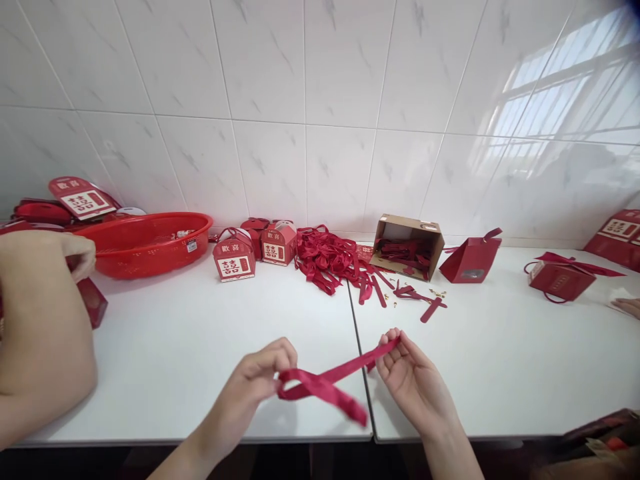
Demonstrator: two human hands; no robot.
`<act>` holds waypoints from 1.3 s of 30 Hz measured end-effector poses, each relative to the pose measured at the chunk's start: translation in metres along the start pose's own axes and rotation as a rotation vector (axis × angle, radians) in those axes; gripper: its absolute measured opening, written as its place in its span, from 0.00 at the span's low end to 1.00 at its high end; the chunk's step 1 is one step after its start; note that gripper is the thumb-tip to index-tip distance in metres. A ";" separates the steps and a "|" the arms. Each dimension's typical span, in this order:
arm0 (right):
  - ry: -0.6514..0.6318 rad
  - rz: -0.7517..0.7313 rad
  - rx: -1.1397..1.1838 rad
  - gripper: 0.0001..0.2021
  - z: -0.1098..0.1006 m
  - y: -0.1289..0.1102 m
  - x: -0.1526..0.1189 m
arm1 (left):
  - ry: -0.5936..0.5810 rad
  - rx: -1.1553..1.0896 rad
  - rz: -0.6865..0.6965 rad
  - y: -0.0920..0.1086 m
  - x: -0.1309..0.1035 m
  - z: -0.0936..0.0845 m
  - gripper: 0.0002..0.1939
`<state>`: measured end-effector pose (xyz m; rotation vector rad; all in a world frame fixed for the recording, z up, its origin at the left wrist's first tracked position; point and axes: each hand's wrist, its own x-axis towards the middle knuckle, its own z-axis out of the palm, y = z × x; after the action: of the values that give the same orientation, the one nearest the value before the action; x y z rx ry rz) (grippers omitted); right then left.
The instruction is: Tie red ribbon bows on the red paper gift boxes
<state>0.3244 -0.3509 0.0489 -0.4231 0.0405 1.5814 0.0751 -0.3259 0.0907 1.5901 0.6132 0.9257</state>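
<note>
A dark red satin ribbon (345,367) stretches between my two hands above the front of the white table. My left hand (263,373) pinches it where it bends into a loop, and a loose, slightly blurred tail hangs to the right. With the palm turned up, my right hand (407,377) grips the other stretch between thumb and fingertips. Beyond my hands lies a tangled heap of red ribbons (327,257). Beside that heap, a cardboard box (435,247) rests on its side with dark red strips in it.
Small red gift boxes (234,257) stand near the tiled wall. A red plastic basket (150,257) is at left, close to another person's arm (45,333). Loose strips and small gold pieces lie mid-table. At right are a red bag-shaped box (473,260) and another person's hand (629,307).
</note>
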 end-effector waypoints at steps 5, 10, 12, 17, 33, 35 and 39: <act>0.033 -0.053 0.052 0.05 -0.002 -0.006 -0.003 | 0.104 -0.557 -0.061 0.007 0.003 -0.019 0.10; 0.199 -0.171 0.104 0.07 -0.008 -0.013 0.000 | 0.110 -0.416 -0.057 0.008 0.015 -0.033 0.12; 0.230 -0.250 0.084 0.09 -0.016 -0.019 -0.001 | 0.259 -0.127 -0.096 0.004 0.029 -0.046 0.13; 0.249 -0.361 -0.051 0.10 -0.038 -0.035 -0.007 | 0.831 0.507 -0.181 -0.015 0.089 -0.107 0.17; 0.254 -0.259 -0.153 0.05 -0.055 -0.040 -0.009 | 0.915 1.009 -0.222 -0.022 0.151 -0.174 0.40; 0.242 -0.289 -0.205 0.10 -0.056 -0.039 -0.008 | 0.755 1.008 -0.160 -0.019 0.137 -0.150 0.37; 0.218 -0.370 -0.324 0.19 -0.056 -0.035 -0.012 | 0.207 0.929 -0.065 0.001 0.097 -0.090 0.34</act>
<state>0.3715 -0.3754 0.0086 -0.8083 -0.1234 1.1723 0.0541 -0.1983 0.1188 2.2701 1.3662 0.7960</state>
